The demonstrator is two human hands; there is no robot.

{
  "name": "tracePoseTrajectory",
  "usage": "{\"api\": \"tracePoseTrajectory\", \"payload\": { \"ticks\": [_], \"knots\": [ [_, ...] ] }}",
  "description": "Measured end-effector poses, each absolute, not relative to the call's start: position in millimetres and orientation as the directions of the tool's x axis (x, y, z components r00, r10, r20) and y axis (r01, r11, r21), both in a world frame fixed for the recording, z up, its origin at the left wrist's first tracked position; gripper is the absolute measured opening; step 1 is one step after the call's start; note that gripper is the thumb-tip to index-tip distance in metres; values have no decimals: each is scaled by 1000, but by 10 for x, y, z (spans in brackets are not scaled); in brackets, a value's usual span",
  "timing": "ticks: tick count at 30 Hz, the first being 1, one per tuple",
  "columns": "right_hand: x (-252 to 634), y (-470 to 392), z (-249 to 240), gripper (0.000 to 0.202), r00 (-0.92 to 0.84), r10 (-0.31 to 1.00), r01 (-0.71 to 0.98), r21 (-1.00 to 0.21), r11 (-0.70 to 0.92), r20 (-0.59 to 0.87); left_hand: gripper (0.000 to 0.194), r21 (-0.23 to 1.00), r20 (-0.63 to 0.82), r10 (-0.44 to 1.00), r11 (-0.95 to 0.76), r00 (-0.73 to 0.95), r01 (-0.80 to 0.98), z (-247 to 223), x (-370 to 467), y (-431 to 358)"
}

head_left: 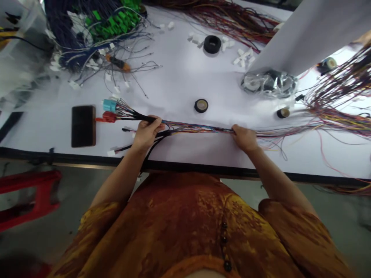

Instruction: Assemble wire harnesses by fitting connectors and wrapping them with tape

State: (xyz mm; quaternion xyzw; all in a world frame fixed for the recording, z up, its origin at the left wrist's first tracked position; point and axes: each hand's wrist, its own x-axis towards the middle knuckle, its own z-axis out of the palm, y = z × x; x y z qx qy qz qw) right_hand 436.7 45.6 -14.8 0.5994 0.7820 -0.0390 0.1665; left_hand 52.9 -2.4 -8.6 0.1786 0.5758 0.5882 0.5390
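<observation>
Head camera: wiring harness (203, 128) stretched sideways, connectors (110, 105) pointing left.
Grip: harness clasped by left hand (145, 134), right hand (245, 138).
Setting: white table (174, 79), red stool (43, 193).

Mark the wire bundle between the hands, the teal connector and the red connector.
Wire bundle (199, 128), head view: held stretch's middle.
Teal connector (109, 105), head view: housing middle.
Red connector (109, 116), head view: housing middle.

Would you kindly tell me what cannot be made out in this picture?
Head view: the wire bundle inside the left hand, hidden by its grip.
Head view: the bundle inside the right hand, likewise hidden.
Head view: the red object, cut off by the left edge.
Head view: exact contents of the clear plastic, obscured by glare.
</observation>
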Motion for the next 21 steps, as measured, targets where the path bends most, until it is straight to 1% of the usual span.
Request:
{"api": "tracePoseTrajectory", "payload": {
  "ticks": [3,5,8,10,11,12,13,14,15,16,17,18,19,20,21],
  "knots": [
    [5126,511,-213,29,21,971,973,226,34,-237,17,867,-423,834,260,-354,-424,-144,520,-19],
    [5559,548,-206,31,150,967,961,259,-94,-207,19,871,-418,839,261,-348,-417,-198,525,-23],
    [6005,631,-99,30,252,947,937,293,-187,-199,23,861,-432,829,263,-355,-435,-269,536,-26],
    [6122,705,27,29,284,937,924,318,-212,-202,25,853,-442,825,263,-353,-451,-300,528,-21],
    [6114,741,98,31,290,933,923,319,-214,-212,26,850,-442,828,263,-345,-456,-309,518,-15],
    [6055,772,168,37,268,934,940,275,-201,-234,27,850,-435,836,259,-335,-458,-315,503,-8],
    [5944,795,232,45,216,940,967,187,-170,-262,27,853,-422,847,250,-322,-459,-316,485,0],
    [5779,811,284,51,137,948,990,69,-122,-286,27,856,-404,862,238,-306,-459,-315,465,7],
    [5563,822,318,54,35,955,993,-100,-68,-295,28,860,-384,877,225,-288,-458,-310,444,13],
    [5303,833,330,53,-61,958,970,-244,-10,-282,30,862,-365,892,215,-268,-459,-303,423,16],
    [5009,850,320,46,-123,958,941,-336,30,-258,31,863,-348,905,206,-246,-462,-294,403,16],
    [4695,878,287,35,-140,964,876,-482,14,-226,32,864,-333,915,200,-227,-463,-283,384,12],
    [4375,921,237,26,-146,965,818,-575,-4,-216,31,865,-322,923,196,-212,-461,-272,366,7],
    [4066,978,175,22,-143,963,774,-633,-36,-229,28,868,-316,927,197,-200,-455,-260,350,-1],
    [3781,1045,107,23,-124,960,750,-657,-75,-252,25,872,-312,931,200,-190,-447,-249,337,-11]
  ]
}}
